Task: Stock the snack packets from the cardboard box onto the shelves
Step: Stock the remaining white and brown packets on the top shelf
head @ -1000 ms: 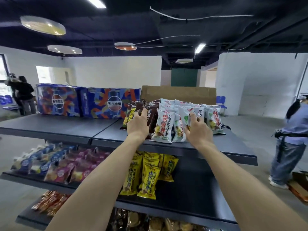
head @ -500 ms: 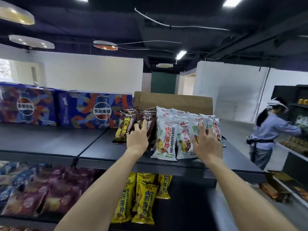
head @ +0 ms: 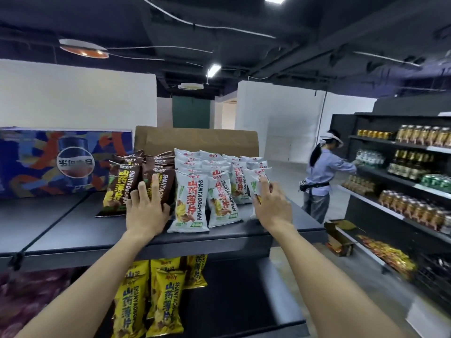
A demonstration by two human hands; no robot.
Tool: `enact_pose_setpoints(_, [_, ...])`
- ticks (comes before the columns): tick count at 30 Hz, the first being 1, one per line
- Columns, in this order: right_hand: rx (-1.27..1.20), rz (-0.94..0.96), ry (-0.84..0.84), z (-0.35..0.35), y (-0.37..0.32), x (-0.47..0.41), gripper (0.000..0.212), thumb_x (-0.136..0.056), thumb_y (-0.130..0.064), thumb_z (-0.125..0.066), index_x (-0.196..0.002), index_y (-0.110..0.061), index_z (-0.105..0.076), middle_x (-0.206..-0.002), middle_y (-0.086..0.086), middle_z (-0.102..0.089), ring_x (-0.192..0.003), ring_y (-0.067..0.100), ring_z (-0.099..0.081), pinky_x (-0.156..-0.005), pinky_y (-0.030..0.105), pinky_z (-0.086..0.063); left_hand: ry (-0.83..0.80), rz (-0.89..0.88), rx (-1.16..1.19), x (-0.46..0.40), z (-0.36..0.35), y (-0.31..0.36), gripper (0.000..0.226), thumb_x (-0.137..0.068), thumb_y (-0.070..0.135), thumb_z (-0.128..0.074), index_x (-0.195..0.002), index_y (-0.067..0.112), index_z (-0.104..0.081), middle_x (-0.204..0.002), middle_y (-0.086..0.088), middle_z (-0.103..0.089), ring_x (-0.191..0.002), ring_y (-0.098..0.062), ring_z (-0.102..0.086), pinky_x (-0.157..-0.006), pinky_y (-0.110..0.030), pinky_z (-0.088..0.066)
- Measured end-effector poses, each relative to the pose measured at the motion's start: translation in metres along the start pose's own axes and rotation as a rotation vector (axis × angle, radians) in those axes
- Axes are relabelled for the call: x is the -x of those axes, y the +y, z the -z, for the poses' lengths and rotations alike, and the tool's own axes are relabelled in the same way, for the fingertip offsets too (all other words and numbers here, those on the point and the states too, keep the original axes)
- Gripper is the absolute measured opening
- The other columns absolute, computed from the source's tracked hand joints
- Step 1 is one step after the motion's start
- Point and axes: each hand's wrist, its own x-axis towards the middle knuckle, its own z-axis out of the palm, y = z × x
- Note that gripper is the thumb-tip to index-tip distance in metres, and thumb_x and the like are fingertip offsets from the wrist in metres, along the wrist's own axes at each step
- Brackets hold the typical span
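- Head view: both hands work the packet rows on the top shelf (head: pixel 73 230). The cardboard box (head: pixel 195 140) stands at the back of that shelf, directly behind the rows.
- Left hand (head: pixel 146 211): fingers straight, laid flat against the front brown packets (head: pixel 156 181). Grip apart; nothing is clamped.
- Right hand (head: pixel 272 206): fingers spread against the rightmost white packets (head: pixel 253 181). Whether a packet edge is pinched cannot be told.
- Risk, toppling: the white packets lean back in overlapping rows. An uneven push from either hand would likely tip a row sideways or forward.
- Risk, overhang: the front white packet (head: pixel 190 203) lies near the shelf's front edge. A forward drag would probably slide it off onto the yellow packets (head: pixel 158 293) on the shelf below.
- Risk, right end: the outer row stands near the shelf's end, with no visible stop. Sideways pressure could send packets to the floor.
- Risk, mixing: brown and white rows touch. Careless squaring could push one kind into the other.
- Another person (head: pixel 322 176) stocks a separate shelving unit, well apart.
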Motion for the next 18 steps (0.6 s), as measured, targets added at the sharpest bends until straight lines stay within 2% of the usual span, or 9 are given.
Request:
enact_pose_setpoints(4, [-0.011, 0.012, 0.002, 0.005, 0.007, -0.012, 0.057, -0.099, -0.042, -0.046, -0.147, -0.023, -0.022, -0.129, 0.013, -0.049, -0.107, 0.032, -0.056, -0.075, 0.044, -0.053, 0.071, 0.053, 0.064, 0.002, 0.016, 0.012, 0.06, -0.087, 0.03, -0.058, -0.138, 0.01, -0.035, -0.134, -0.017, -0.031, -0.118, -0.041, -0.033, -0.096, -0.055, -0.033])
enact_pose_setpoints(6, [-0.023, 0.028, 0.012, 0.005, 0.009, -0.019, 0.054, -0.099, -0.042, -0.044, -0.145, -0.023, -0.024, -0.128, 0.014, -0.05, -0.106, 0.033, -0.056, -0.076, 0.045, -0.052, 0.113, 0.056, 0.072, -0.002, 0.026, 0.022, 0.049, -0.085, 0.025, -0.056, -0.13, 0.01, -0.042, -0.129, -0.016, -0.035, -0.116, -0.039, -0.035, -0.096, -0.055, -0.033])
enact_pose_setpoints(13, [-0.093, 0.059, -0.001, -0.007, 0.012, -0.034, 0.051, -0.099, -0.041, -0.045, -0.143, -0.023, -0.027, -0.129, 0.016, -0.05, -0.11, 0.035, -0.055, -0.077, 0.047, -0.053, 0.159, 0.012, 0.035, -0.029, 0.059, 0.069, 0.041, -0.087, 0.027, -0.051, -0.124, 0.009, -0.046, -0.124, -0.018, -0.044, -0.114, -0.038, -0.042, -0.097, -0.052, -0.037])
enact_pose_setpoints(18, [-0.115, 0.077, -0.015, -0.021, 0.004, -0.044, 0.055, -0.1, -0.043, -0.045, -0.146, -0.021, -0.025, -0.141, 0.018, -0.041, -0.122, 0.035, -0.049, -0.083, 0.045, -0.052, 0.182, -0.185, 0.025, -0.039, 0.07, 0.116, 0.036, -0.085, 0.022, -0.053, -0.118, 0.008, -0.049, -0.115, -0.016, -0.051, -0.106, -0.032, -0.047, -0.092, -0.043, -0.042])
